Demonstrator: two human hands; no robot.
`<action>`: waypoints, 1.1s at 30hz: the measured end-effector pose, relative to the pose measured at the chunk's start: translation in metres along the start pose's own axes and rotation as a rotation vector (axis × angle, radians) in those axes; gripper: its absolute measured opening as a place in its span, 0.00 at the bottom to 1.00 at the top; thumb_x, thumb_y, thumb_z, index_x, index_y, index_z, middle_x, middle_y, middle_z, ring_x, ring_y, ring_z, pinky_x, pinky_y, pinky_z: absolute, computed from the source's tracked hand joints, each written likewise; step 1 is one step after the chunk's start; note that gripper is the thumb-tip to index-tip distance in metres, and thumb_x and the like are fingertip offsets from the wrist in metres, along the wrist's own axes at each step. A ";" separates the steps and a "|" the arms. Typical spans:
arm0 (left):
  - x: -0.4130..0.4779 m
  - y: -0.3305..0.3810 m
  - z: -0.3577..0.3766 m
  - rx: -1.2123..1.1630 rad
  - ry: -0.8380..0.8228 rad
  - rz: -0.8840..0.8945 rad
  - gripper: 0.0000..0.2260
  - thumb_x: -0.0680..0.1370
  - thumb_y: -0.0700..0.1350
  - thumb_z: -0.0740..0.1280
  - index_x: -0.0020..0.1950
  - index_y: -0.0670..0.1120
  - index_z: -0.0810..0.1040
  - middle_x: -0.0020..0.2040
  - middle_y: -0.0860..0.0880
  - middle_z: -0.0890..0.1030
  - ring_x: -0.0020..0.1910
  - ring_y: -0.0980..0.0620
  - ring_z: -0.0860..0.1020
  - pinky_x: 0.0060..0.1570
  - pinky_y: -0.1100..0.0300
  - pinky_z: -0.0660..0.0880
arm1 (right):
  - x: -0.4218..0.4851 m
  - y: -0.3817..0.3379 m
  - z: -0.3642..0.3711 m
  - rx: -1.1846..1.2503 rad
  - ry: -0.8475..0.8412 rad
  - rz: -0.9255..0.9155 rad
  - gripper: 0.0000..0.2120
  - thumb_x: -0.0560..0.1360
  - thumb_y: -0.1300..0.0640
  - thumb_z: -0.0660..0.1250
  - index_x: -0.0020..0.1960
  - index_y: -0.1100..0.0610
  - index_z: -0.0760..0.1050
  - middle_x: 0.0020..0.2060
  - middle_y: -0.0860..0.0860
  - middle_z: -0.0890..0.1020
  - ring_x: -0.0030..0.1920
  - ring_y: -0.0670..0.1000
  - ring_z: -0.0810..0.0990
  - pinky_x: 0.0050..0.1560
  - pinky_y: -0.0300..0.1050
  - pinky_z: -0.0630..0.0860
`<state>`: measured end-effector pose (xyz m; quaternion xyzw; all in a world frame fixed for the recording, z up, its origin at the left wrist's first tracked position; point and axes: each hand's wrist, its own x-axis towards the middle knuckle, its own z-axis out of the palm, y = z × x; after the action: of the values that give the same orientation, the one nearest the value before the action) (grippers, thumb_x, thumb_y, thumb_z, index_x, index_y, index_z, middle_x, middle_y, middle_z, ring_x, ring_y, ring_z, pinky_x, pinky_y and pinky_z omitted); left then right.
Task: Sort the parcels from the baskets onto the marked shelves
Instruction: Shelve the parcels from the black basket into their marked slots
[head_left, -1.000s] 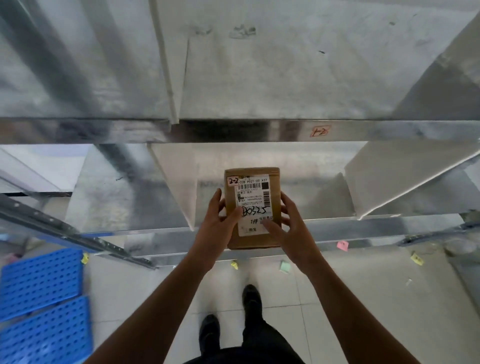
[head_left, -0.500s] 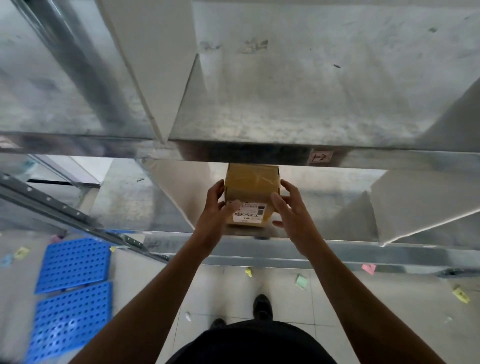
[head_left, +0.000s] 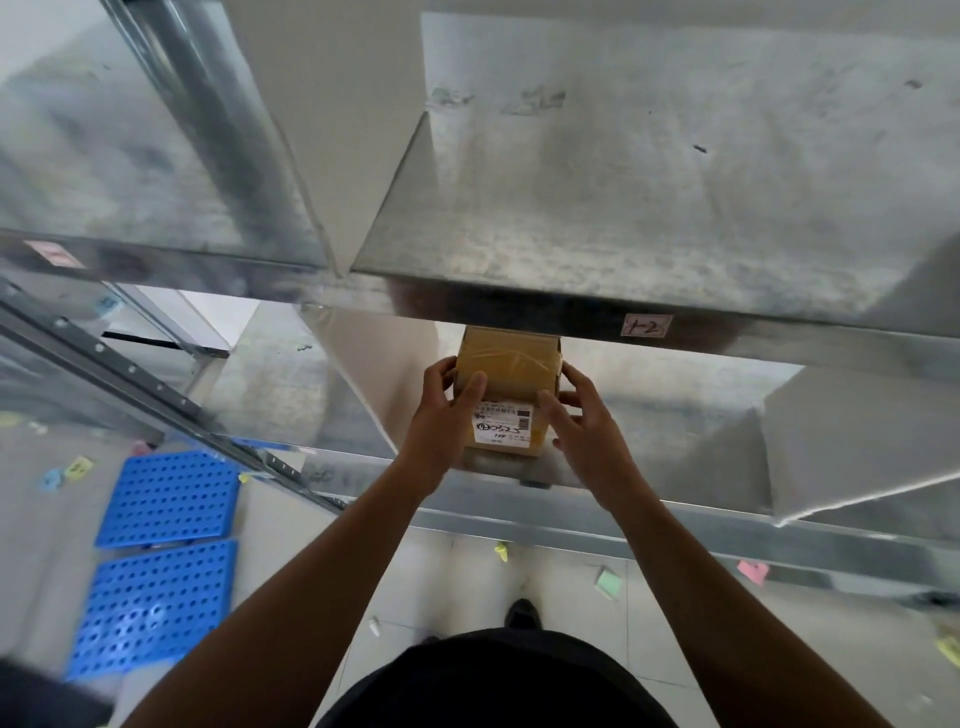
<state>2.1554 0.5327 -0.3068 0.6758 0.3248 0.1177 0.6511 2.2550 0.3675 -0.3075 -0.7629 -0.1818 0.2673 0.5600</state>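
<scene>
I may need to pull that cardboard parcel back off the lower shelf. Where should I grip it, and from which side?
Grip the cardboard parcel by its two narrow side faces, coming from the open front of the lower shelf, probably as the left hand and right hand do now. The shelf above hides its far end, leaving little room overhead.

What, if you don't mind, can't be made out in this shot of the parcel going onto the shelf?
Head view only:
- Parcel: its far end is hidden under the upper shelf edge.
- Shipping label: print too small; sides covered by the left hand and right hand.
- Red sticker, far left: blurred, unreadable.
- Lower shelf's own tag: none visible.
</scene>
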 end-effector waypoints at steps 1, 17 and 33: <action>-0.001 -0.001 0.001 0.007 0.016 -0.007 0.26 0.80 0.62 0.64 0.75 0.53 0.64 0.68 0.49 0.77 0.59 0.49 0.82 0.58 0.47 0.82 | -0.002 0.001 -0.001 -0.026 -0.006 0.007 0.34 0.75 0.33 0.62 0.78 0.42 0.61 0.66 0.49 0.78 0.55 0.44 0.84 0.46 0.36 0.83; -0.125 -0.093 -0.025 0.656 0.185 0.009 0.30 0.80 0.66 0.54 0.79 0.54 0.66 0.81 0.52 0.63 0.81 0.48 0.59 0.77 0.41 0.62 | -0.077 0.054 0.026 -0.710 -0.281 -0.206 0.26 0.83 0.44 0.62 0.77 0.53 0.67 0.74 0.52 0.73 0.75 0.52 0.70 0.74 0.47 0.66; -0.368 -0.187 -0.235 0.659 0.652 -0.383 0.33 0.79 0.70 0.45 0.82 0.59 0.57 0.84 0.54 0.52 0.83 0.46 0.44 0.80 0.43 0.42 | -0.205 0.010 0.309 -0.980 -0.872 -0.626 0.31 0.84 0.37 0.55 0.84 0.47 0.56 0.83 0.51 0.59 0.84 0.53 0.50 0.83 0.58 0.46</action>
<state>1.6848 0.4930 -0.3597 0.7018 0.6495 0.0926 0.2776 1.9034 0.4803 -0.3459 -0.6624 -0.6971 0.2624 0.0806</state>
